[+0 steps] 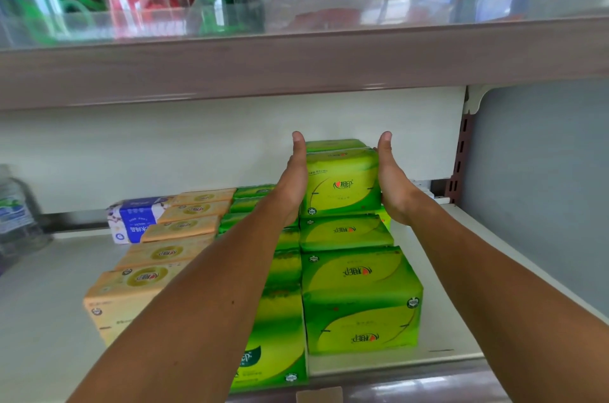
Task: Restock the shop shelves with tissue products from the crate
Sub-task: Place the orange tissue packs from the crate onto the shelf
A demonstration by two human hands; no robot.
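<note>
At the back of the lower shelf (pixel 438 320), both arms reach in w/ a green tissue pack (pixel 342 185) sandwiched between the palms. Left hand (pixel 295 181) lies flat on the pack's left face, thumb straight up; right hand (pixel 393 185) mirrors it on the right face, thumb up too. Fingers are hidden behind the pack, so can't tell whether they curl round the back, but what shows is a two-sided squeeze, not a pinch. Makes sense: soft pack, flat palms keep it square and level while it goes on top. It sits at second-layer height, above the rear of the right green row (pixel 356 287), prob. starting or extending an upper tier b/c the floor of that column is already full front to back. More green packs fill the column just left, partly behind the left forearm. Orange packs (pixel 164 254) run in their own row further left, a blue-and-white pack (pixel 136 219) at the far end, so colours are kept grouped. Crate isn't in view. Upper shelf (pixel 296 63) carries unrelated goods, blurred.
</note>
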